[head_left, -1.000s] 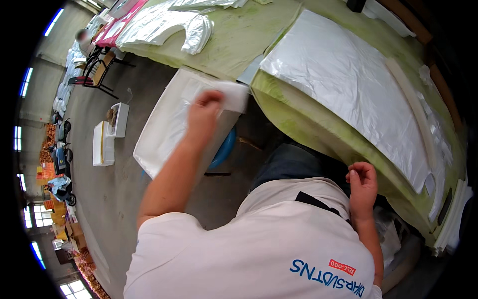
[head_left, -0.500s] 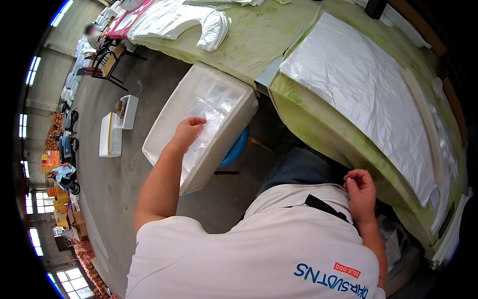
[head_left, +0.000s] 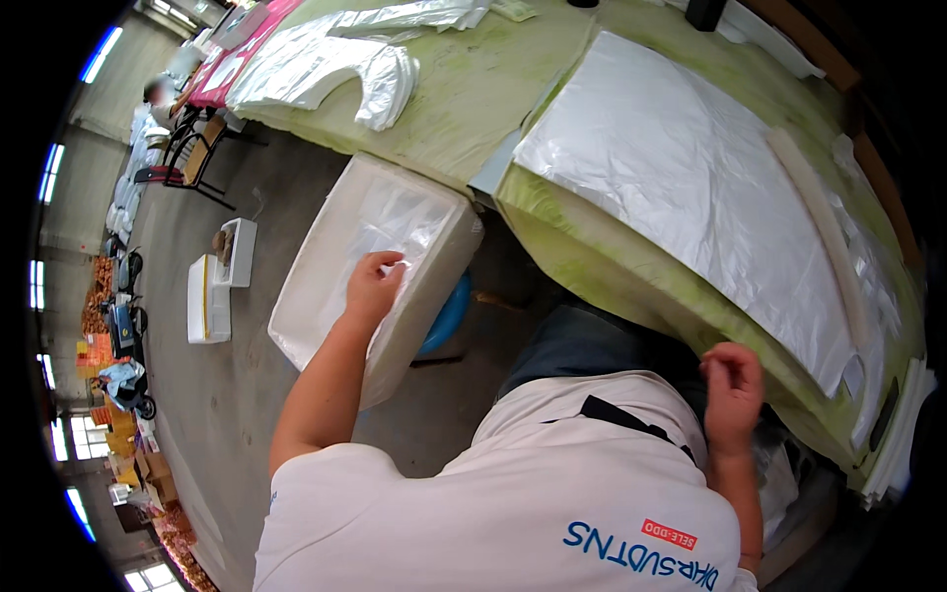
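Observation:
My left hand [head_left: 373, 286] reaches down into a white foam box [head_left: 326, 326] that stands to my left beside the table. Its fingers are curled on a clear plastic bag [head_left: 395, 222] lying in the box. My right hand [head_left: 732, 390] hovers at the near edge of the green-covered table [head_left: 473, 99], fingers pinched together, with nothing visible in them. A large white plastic sheet [head_left: 691, 187] lies flat on the table above it.
A blue round object [head_left: 449, 316] sits under the foam box. Two small white foam boxes [head_left: 212, 286] stand on the concrete floor to the left. White bags [head_left: 326, 64] are piled on the far table end. Another person [head_left: 158, 94] sits by chairs far left.
My left hand, which held a white flat piece above the foam box, has come down into the box. The right hand has stayed at the table edge.

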The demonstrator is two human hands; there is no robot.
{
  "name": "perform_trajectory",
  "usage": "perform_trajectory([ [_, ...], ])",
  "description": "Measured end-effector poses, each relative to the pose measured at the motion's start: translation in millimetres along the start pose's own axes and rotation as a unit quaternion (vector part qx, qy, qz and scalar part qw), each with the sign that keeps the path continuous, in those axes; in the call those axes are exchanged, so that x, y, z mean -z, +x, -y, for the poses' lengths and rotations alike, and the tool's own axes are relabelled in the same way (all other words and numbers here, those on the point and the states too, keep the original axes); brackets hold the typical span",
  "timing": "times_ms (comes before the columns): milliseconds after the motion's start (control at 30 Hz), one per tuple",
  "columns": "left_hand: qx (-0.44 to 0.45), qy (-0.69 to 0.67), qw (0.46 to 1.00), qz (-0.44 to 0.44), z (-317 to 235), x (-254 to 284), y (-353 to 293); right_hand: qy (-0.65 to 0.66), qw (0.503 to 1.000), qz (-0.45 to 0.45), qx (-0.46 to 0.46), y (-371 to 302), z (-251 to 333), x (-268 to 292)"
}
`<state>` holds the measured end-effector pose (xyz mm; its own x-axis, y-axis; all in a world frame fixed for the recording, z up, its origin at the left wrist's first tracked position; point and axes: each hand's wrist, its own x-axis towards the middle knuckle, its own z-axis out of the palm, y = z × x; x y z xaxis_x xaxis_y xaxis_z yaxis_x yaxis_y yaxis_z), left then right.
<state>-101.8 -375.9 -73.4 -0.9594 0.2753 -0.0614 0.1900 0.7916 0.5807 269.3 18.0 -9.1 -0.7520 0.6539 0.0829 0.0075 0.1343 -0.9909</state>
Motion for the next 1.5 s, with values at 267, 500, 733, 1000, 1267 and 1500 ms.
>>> perform_trajectory([
  [267, -0.058, -0.254, 0.964, -0.059, -60.2, -0.6, 21.7, -0.619, 0.745, -0.213, 0.129, 79.2, 3.5, 193.1],
  [500, -0.169, -0.364, 0.896, 0.192, -214.8, -52.4, -7.7, -0.666, 0.726, -0.153, 0.070, 79.3, 41.1, 212.7],
  [733, -0.250, -0.345, 0.841, 0.332, -348.5, -112.6, -43.2, -0.552, 0.827, -0.050, -0.096, 74.6, 53.1, 215.7],
  [1000, -0.480, -0.228, 0.761, 0.373, -454.3, -143.2, -103.4, -0.130, 0.975, -0.056, -0.170, -8.0, 38.0, 123.5],
  [1267, -0.637, -0.059, 0.688, 0.342, -547.9, -193.3, -135.0, 0.038, 0.984, -0.096, -0.144, -18.6, 22.2, 104.4],
  [1500, -0.577, 0.085, 0.719, 0.379, -569.9, -260.4, -152.9, 0.108, 0.977, -0.085, -0.160, -55.0, -2.0, 114.0],
])
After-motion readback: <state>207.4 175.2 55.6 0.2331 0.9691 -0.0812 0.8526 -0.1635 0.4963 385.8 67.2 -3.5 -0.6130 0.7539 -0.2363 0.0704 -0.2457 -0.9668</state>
